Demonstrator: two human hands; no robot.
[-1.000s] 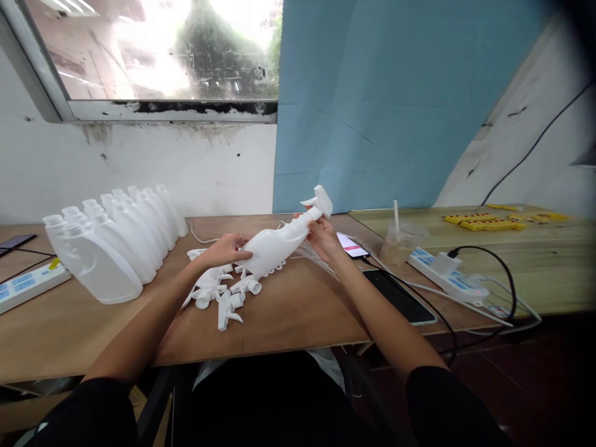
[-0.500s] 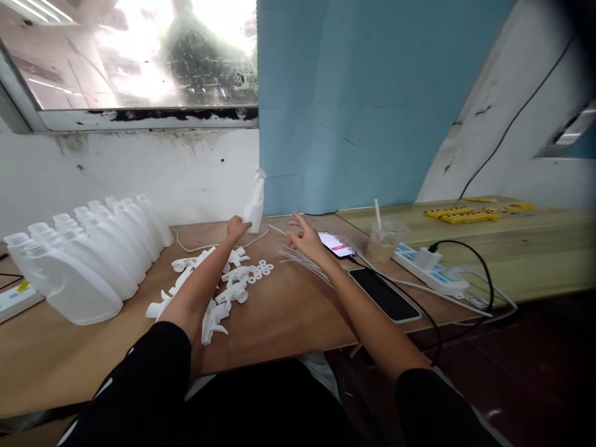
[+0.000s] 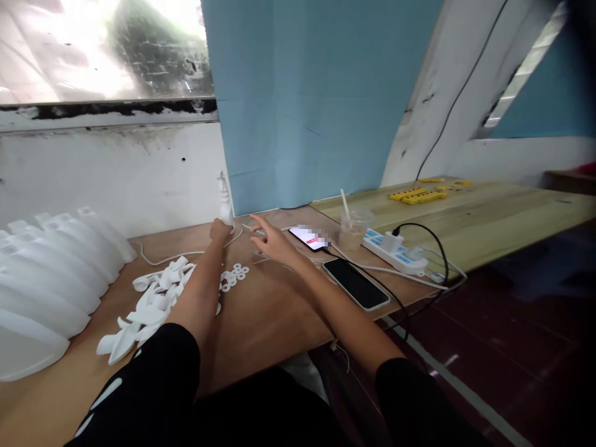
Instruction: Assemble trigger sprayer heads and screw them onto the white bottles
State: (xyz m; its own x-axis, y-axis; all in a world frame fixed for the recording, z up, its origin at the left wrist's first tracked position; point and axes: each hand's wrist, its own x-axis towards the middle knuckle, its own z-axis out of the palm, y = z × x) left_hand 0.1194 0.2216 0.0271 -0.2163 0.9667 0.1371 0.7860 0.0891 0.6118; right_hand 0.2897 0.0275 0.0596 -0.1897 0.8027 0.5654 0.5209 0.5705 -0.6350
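Left hand (image 3: 220,230) at the base of a white spray bottle (image 3: 225,198), right hand (image 3: 275,243) with fingers parted

The spray bottle stands upright left of the frame's centre, near the back edge of the counter (image 3: 265,323), by the left edge of the blue sheet (image 3: 302,112); the left hand covers its lower part, though whether those fingers grip it I cannot tell. The right hand is near the middle of the frame, fingers spread, between the spray bottle and a phone with a lit screen (image 3: 307,238). Loose white sprayer heads (image 3: 151,307) and small white rings (image 3: 239,269) lie at the lower left and left of centre, and a row of white bottles (image 3: 60,273) fills the left edge of the frame
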